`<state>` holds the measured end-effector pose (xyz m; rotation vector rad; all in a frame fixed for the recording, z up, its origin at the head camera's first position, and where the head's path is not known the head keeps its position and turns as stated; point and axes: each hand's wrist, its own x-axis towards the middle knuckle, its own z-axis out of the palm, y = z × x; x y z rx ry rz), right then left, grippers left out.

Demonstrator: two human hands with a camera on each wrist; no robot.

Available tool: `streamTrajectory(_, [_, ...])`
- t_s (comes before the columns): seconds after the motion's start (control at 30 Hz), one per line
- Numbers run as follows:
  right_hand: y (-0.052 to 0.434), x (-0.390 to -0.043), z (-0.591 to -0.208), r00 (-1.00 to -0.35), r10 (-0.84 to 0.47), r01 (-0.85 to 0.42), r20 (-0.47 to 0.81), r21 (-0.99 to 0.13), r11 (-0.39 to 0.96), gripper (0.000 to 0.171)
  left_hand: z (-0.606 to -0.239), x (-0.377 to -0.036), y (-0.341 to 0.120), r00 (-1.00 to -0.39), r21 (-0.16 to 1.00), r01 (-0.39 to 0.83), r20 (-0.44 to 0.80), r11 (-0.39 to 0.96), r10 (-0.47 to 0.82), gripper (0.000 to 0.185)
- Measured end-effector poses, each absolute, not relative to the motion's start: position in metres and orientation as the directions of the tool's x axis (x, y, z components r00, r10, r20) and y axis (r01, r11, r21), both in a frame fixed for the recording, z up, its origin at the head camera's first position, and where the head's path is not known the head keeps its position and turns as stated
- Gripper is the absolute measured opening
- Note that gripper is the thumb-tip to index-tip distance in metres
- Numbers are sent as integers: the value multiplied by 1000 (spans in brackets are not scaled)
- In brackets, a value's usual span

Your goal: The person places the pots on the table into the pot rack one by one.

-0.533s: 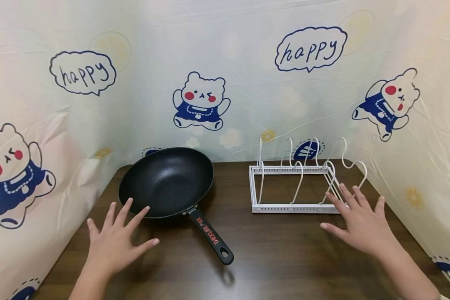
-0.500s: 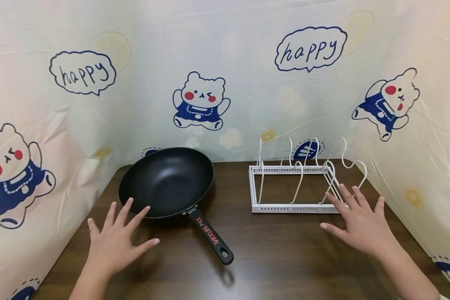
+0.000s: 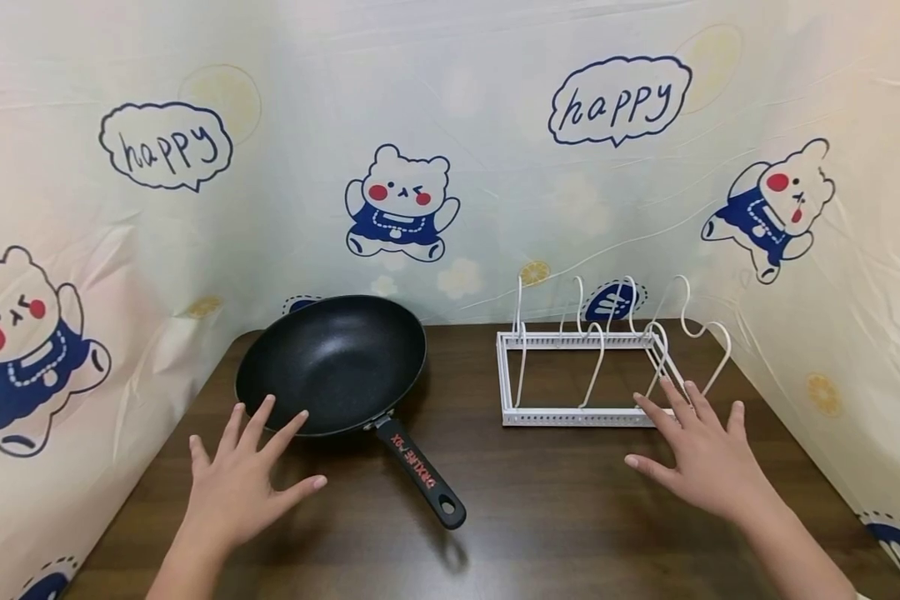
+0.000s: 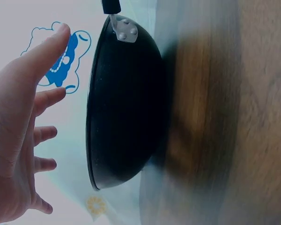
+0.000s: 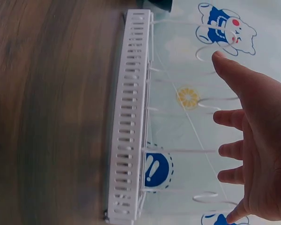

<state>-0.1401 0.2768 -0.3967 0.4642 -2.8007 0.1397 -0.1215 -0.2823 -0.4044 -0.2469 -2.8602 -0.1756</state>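
A black frying pan point(image 3: 337, 358) rests on the left part of the table, its black handle point(image 3: 423, 475) with red lettering slanting toward the front right. My left hand point(image 3: 243, 479), fingers spread, hovers in front of the pan; in the left wrist view the hand point(image 4: 18, 126) is apart from the pan's side point(image 4: 126, 103). On the right stands a white rack point(image 3: 577, 417), a slotted rectangular frame with several curved wire dividers. Just before its front right corner hangs my right hand point(image 3: 701, 458), fingers spread. The right wrist view shows that hand point(image 5: 262, 140) holding nothing, near the rack point(image 5: 129, 112).
Both objects stand on a dark brown wooden table point(image 3: 540, 517). A pale curtain point(image 3: 487, 192) with bear drawings and "happy" bubbles hangs behind the table and along its left and right sides.
My left hand has shifted slightly right and my right hand slightly left, both with fingers spread. The pan and the rack stay where they were.
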Motion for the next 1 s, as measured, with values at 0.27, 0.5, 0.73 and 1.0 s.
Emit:
streamTrajectory(0.27, [259,-141,-402,-889,-323,-366,325,-81,927,82,-414,-118,-272,-919,147,229,358,962,164,86])
streamTrajectory(0.5, [246,-142,-412,-873,-352,-412,336,-125,902,80,-421,-116,-264,-890,179,273,421,945,177,84])
streamTrajectory(0.73, [231,-142,-415,-854,-398,-471,334,-176,864,78,-426,-117,-257,-883,263,323,431,909,189,80])
streamTrajectory(1.0, [214,-144,-410,-789,-480,-582,384,-213,785,75,-425,-120,-250,-851,361,394,490,845,187,74])
